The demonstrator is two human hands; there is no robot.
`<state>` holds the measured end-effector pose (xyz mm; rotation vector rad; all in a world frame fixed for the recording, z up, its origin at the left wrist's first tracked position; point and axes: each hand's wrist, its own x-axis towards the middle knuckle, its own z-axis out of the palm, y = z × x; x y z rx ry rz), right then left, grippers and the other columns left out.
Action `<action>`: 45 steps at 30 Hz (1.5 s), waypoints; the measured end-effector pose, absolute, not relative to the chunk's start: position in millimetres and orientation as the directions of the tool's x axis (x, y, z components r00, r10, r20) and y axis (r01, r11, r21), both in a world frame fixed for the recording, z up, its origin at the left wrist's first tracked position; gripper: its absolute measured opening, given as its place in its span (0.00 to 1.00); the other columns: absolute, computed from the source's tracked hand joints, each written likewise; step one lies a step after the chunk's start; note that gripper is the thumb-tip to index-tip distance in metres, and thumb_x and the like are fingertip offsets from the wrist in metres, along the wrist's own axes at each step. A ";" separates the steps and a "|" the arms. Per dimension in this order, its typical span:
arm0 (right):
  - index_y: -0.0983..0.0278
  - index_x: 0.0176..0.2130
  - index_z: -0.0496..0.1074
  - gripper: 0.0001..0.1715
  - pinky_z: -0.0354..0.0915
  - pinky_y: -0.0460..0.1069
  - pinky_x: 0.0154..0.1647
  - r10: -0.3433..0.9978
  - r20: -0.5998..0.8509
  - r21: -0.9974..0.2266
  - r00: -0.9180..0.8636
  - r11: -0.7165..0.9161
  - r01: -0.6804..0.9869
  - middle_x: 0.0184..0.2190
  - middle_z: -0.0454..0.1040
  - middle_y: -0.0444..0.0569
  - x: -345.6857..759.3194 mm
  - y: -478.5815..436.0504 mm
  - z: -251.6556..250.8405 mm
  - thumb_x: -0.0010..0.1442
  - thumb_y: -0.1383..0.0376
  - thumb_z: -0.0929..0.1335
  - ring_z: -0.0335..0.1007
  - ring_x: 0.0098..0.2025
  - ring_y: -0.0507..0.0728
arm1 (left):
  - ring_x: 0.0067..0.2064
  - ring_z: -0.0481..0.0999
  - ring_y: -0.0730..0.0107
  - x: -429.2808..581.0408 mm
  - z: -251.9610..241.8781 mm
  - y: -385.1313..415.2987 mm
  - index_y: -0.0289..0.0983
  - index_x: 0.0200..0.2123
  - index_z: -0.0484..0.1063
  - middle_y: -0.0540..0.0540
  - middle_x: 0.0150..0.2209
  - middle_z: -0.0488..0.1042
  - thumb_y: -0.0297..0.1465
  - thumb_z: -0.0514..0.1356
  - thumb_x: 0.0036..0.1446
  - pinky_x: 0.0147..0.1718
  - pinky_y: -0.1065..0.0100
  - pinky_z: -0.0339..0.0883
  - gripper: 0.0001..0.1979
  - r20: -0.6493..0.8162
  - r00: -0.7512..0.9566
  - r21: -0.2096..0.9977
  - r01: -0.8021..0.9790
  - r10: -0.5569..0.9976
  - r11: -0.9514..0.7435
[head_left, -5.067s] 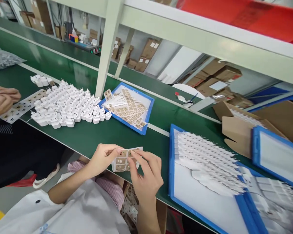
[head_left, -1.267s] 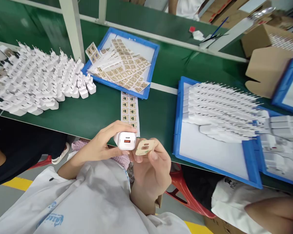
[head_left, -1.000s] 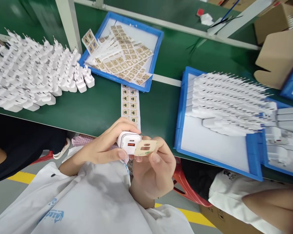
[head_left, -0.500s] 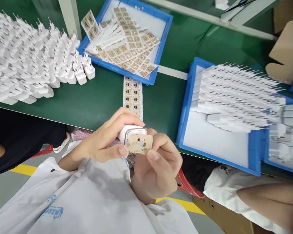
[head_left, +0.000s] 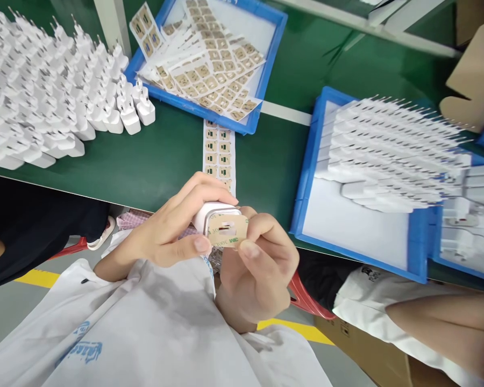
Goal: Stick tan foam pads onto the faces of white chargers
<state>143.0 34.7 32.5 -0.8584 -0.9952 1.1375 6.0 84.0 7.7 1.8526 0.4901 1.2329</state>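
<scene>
My left hand (head_left: 181, 223) is closed round a white charger housing (head_left: 201, 216), whose end face points toward me. Between the thumb and fingers of my right hand (head_left: 262, 263) is a tan adhesive sticker (head_left: 229, 238) with green print and a cut-out in its middle. The sticker lies over the housing's end face; whether it is stuck down I cannot tell. Just beyond my hands, a strip of sticker sheet (head_left: 218, 158) lies on the green table.
Many white plug chargers (head_left: 64, 102) stand at the left. A blue tray (head_left: 242, 126) of sticker sheets is at the back. Another blue tray (head_left: 300, 199) at the right holds rows of white chargers with pins up. People sit on both sides, a bare arm (head_left: 443, 328) at the right.
The sticker has shifted slightly left and up, its cut-out now nearer the middle of the housing's end face. Both hands keep their hold. The whole view has shifted a little.
</scene>
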 end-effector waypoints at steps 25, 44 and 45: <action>0.60 0.30 0.67 0.10 0.56 0.48 0.29 0.979 0.190 -0.926 0.074 0.204 -0.319 0.24 0.60 0.40 145.4 27.9 26.0 0.64 0.66 0.68 0.57 0.27 0.52 | 0.46 0.70 0.61 9.2 2.0 79.7 0.42 0.53 0.65 0.44 0.45 0.68 0.49 0.51 0.69 0.40 0.60 0.70 0.20 0.589 0.364 0.792 -0.079 0.722 -0.606; 0.59 0.28 0.55 0.21 0.52 0.46 0.27 0.985 0.124 -0.990 0.120 0.114 0.085 0.24 0.56 0.36 153.4 37.9 14.4 0.62 0.61 0.71 0.52 0.26 0.48 | 0.47 0.70 0.60 13.7 -20.4 85.4 0.41 0.52 0.66 0.43 0.46 0.68 0.51 0.50 0.69 0.46 0.58 0.69 0.22 0.500 0.362 0.861 -0.109 0.786 -0.497; 0.59 0.29 0.56 0.22 0.51 0.45 0.25 0.991 0.086 -0.991 0.102 0.075 0.110 0.24 0.56 0.36 153.6 40.3 11.7 0.60 0.58 0.73 0.51 0.25 0.48 | 0.47 0.70 0.60 15.7 -23.3 85.6 0.41 0.51 0.67 0.43 0.46 0.68 0.51 0.47 0.70 0.46 0.58 0.69 0.23 0.479 0.366 0.875 -0.128 0.798 -0.467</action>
